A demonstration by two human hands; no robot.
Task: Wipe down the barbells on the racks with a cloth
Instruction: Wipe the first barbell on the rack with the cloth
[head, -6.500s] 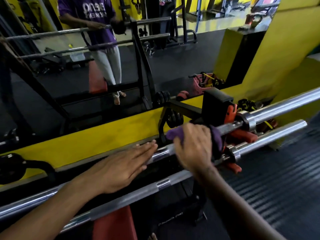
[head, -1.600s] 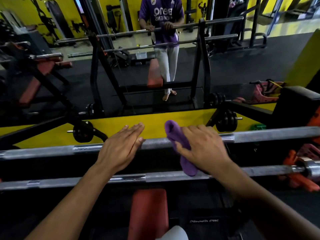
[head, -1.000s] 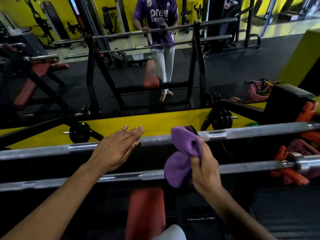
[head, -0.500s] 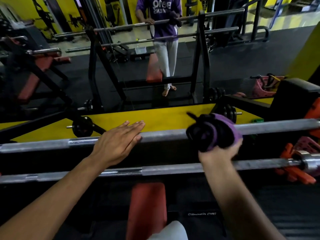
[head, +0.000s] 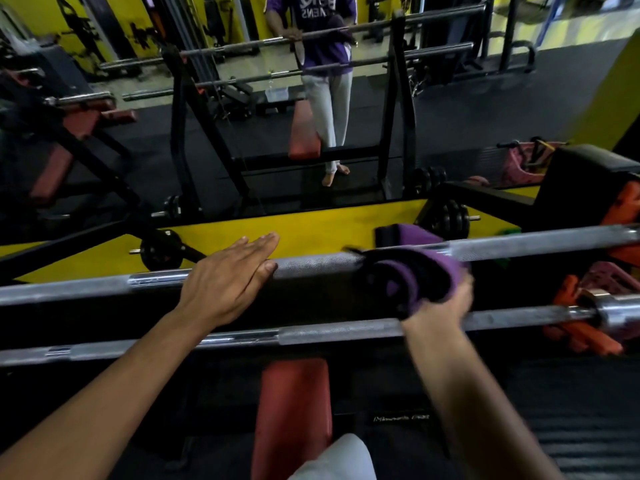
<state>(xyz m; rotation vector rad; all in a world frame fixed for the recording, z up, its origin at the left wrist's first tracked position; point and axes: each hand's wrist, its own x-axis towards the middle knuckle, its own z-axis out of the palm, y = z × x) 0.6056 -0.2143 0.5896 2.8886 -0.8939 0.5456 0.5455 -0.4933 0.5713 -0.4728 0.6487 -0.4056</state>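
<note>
left hand (head: 228, 282): mine, flat on the upper barbell (head: 536, 242), fingers straight, thumb against the near side of the shaft. Bracing it, not gripping.
upper barbell: long steel shaft across the whole view, on the rack. Judging heavy and rigid; it won't flex, though it may roll under the wipe, hence the brace. The knurled stretch between my hands should drag on fabric; the smooth band at far left should be slicker.
lower barbell (head: 329, 336): parallel, nearer to me and lower, both forearms crossing over it. Collar and sleeve at far right.
cloth (head: 412, 271): purple, soft, light, bunched and draped over the upper bar, right of centre. Best held wrapped round the shaft so it can't slide off.
right hand (head: 440, 299): mine, fingers curled round the cloth from below; motion-blurred, so I cannot tell how far they close round the bar itself.
room, left: my braced hand blocks the cloth's travel; it must shift before I wipe that stretch.
room, right: bare shaft out to the frame edge, orange rack hooks (head: 581, 337) below it.
gap between bars: narrow, knuckles could catch.
red bench pad (head: 294, 410): below, between my arms, well apart from the bars.
</note>
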